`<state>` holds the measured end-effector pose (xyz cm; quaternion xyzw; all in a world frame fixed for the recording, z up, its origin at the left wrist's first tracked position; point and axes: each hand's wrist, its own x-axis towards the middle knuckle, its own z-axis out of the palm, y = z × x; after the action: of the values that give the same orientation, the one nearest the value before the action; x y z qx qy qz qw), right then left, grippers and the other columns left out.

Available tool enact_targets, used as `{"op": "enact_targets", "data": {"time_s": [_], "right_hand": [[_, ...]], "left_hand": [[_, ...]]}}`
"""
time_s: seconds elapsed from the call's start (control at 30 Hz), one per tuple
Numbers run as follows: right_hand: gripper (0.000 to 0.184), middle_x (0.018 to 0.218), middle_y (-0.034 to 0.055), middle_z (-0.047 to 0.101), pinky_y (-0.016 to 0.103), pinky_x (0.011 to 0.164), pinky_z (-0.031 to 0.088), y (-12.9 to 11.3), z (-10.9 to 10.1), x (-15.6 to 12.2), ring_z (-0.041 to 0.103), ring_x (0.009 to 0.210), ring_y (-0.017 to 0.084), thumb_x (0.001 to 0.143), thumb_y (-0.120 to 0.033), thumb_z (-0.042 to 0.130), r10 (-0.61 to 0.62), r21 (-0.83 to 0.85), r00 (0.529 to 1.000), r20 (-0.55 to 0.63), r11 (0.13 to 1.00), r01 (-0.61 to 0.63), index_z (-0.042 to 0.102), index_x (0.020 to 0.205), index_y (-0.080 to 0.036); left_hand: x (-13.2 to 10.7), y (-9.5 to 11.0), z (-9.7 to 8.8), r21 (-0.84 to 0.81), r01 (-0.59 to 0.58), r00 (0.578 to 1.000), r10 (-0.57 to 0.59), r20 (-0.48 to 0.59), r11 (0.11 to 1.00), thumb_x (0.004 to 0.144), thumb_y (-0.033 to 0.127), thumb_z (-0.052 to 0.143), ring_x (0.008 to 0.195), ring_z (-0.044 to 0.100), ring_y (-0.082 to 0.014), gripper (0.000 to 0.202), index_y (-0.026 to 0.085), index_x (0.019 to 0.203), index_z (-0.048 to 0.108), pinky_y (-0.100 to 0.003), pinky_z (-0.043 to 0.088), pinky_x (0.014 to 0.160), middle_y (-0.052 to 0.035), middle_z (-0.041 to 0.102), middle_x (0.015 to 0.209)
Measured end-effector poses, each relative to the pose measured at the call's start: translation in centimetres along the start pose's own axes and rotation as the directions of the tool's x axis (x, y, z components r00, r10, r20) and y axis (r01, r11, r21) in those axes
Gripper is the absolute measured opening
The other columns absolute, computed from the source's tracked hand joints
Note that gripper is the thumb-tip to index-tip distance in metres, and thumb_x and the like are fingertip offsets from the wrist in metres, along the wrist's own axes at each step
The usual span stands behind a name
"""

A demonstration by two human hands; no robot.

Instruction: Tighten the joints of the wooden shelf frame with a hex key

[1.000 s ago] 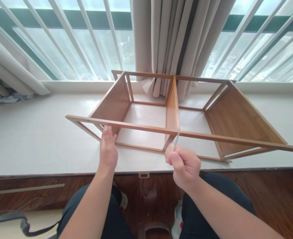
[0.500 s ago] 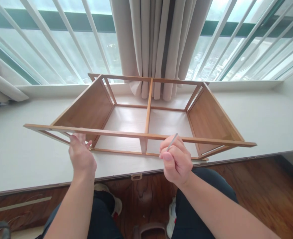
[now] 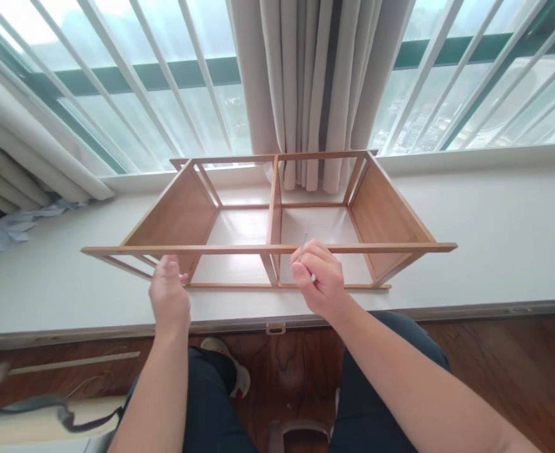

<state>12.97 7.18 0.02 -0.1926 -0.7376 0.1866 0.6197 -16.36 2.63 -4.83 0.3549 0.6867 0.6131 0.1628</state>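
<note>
A wooden shelf frame (image 3: pixel 240 249) lies on its side on the white window ledge (image 3: pixel 494 226), with two slatted end panels and a middle divider. My right hand (image 3: pixel 318 280) is closed round a thin metal tool (image 3: pixel 302 244), probably a hex key, whose tip points up at the front rail just right of the divider. My left hand (image 3: pixel 168 296) hovers just below the front rail near the left end panel, fingers loosely curled, and holds nothing that I can see.
Beige curtains (image 3: pixel 306 88) hang behind the frame, and more curtain is bunched at the far left. Crumpled paper (image 3: pixel 4 226) lies on the ledge at left. A dark strap (image 3: pixel 65 412) lies on the wooden floor by my legs. White window bars run across the back.
My view has swung, so the frame now sits more centred. My left hand has let go of the front rail and drawn back. My right hand still keeps the tool at the rail.
</note>
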Motion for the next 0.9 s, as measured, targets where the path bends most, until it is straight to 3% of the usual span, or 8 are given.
{"op": "enact_targets", "data": {"time_s": [0.07, 0.17, 0.27, 0.4, 0.53, 0.67, 0.8, 0.9], "right_hand": [[0.03, 0.071, 0.0022, 0.055, 0.03, 0.071, 0.043, 0.2, 0.2, 0.0, 0.052, 0.073, 0.013, 0.098, -0.014, 0.053, 0.024, 0.012, 0.999, -0.02, 1.0, -0.024, 0.047, 0.07, -0.019], [0.036, 0.067, 0.0018, 0.052, 0.029, 0.064, 0.04, 0.0, 0.7, -0.1, 0.052, 0.067, 0.012, 0.101, -0.018, 0.052, 0.08, 0.051, 0.994, -0.076, 0.996, -0.077, 0.048, 0.065, -0.018], [0.04, 0.066, 0.0021, 0.053, 0.028, 0.059, 0.037, -0.7, 1.3, -0.4, 0.051, 0.063, 0.011, 0.102, -0.02, 0.052, 0.106, 0.08, 0.992, -0.064, 0.992, -0.101, 0.049, 0.063, -0.017], [0.041, 0.062, 0.0018, 0.054, 0.029, 0.058, 0.033, -2.2, 2.5, -1.1, 0.049, 0.059, 0.01, 0.102, -0.022, 0.055, 0.094, 0.084, 0.995, 0.03, 0.992, -0.096, 0.051, 0.062, -0.017], [0.044, 0.06, 0.0015, 0.053, 0.029, 0.058, 0.032, -3.6, 4.3, -1.6, 0.048, 0.058, 0.01, 0.103, -0.024, 0.055, 0.081, 0.122, 0.991, 0.108, 0.988, -0.094, 0.05, 0.059, -0.017], [0.047, 0.057, 0.0001, 0.046, 0.03, 0.058, 0.03, -4.7, 6.5, -2.3, 0.042, 0.056, 0.009, 0.103, -0.027, 0.054, 0.082, 0.144, 0.979, 0.185, 0.983, -0.11, 0.046, 0.058, -0.017], [0.048, 0.056, -0.002, 0.036, 0.028, 0.056, 0.028, -5.7, 8.2, -3.2, 0.034, 0.054, 0.008, 0.103, -0.026, 0.053, 0.035, 0.177, 0.956, 0.292, 0.98, -0.09, 0.039, 0.058, -0.017], [0.047, 0.057, -0.0022, 0.036, 0.027, 0.056, 0.029, -6.4, 8.6, -4.0, 0.035, 0.054, 0.008, 0.102, -0.024, 0.054, -0.025, 0.214, 0.924, 0.381, 0.975, -0.062, 0.037, 0.059, -0.017]], "left_hand": [[-1.4, -0.4, -2.0, 0.068, 0.026, 0.999, -0.028, 0.027, 0.997, 0.091, 0.064, 0.057, 0.133, 0.062, -0.0255, 0.063, 0.017, 0.131, 0.068, -0.031, 0.054, 0.097, -0.0124, 0.067, 0.142], [-4.3, -1.1, -6.0, 0.299, 0.061, 0.995, -0.083, 0.062, 0.952, 0.092, 0.061, 0.05, 0.11, 0.07, -0.0227, 0.055, 0.016, 0.111, 0.077, -0.032, 0.055, 0.094, -0.009, 0.078, 0.117], [-7.5, -2.0, -10.1, 0.507, 0.096, 0.99, -0.133, 0.037, 0.857, 0.091, 0.054, 0.05, 0.097, 0.07, -0.0224, 0.046, 0.019, 0.095, 0.079, -0.032, 0.053, 0.091, -0.0072, 0.079, 0.102], [-10.8, -3.2, -13.7, 0.604, 0.106, 0.988, -0.153, 0.028, 0.79, 0.084, 0.043, 0.058, 0.088, 0.065, -0.0205, 0.027, 0.019, 0.078, 0.071, -0.031, 0.05, 0.088, -0.0061, 0.073, 0.088], [-12.7, -4.0, -14.9, 0.657, 0.126, 0.986, -0.169, 0.002, 0.743, 0.087, 0.039, 0.058, 0.085, 0.059, -0.0159, 0.022, 0.019, 0.08, 0.063, -0.028, 0.046, 0.085, -0.0039, 0.067, 0.088], [-13.7, -4.3, -15.1, 0.692, 0.177, 0.976, -0.214, -0.033, 0.7, 0.092, 0.04, 0.055, 0.072, 0.054, -0.0135, 0.024, 0.02, 0.082, 0.061, -0.026, 0.041, 0.075, -0.0004, 0.062, 0.074], [-15.1, -4.1, -15.5, 0.717, 0.153, 0.985, -0.167, -0.051, 0.68, 0.094, 0.036, 0.052, 0.09, 0.059, -0.0135, 0.021, 0.019, 0.084, 0.06, -0.024, 0.042, 0.084, -0.0034, 0.068, 0.093], [-16.3, -3.8, -16.7, 0.739, 0.156, 0.981, -0.192, -0.037, 0.655, 0.095, 0.042, 0.051, 0.08, 0.058, -0.0124, 0.028, 0.02, 0.082, 0.062, -0.023, 0.04, 0.078, -0.0018, 0.068, 0.085]]}}
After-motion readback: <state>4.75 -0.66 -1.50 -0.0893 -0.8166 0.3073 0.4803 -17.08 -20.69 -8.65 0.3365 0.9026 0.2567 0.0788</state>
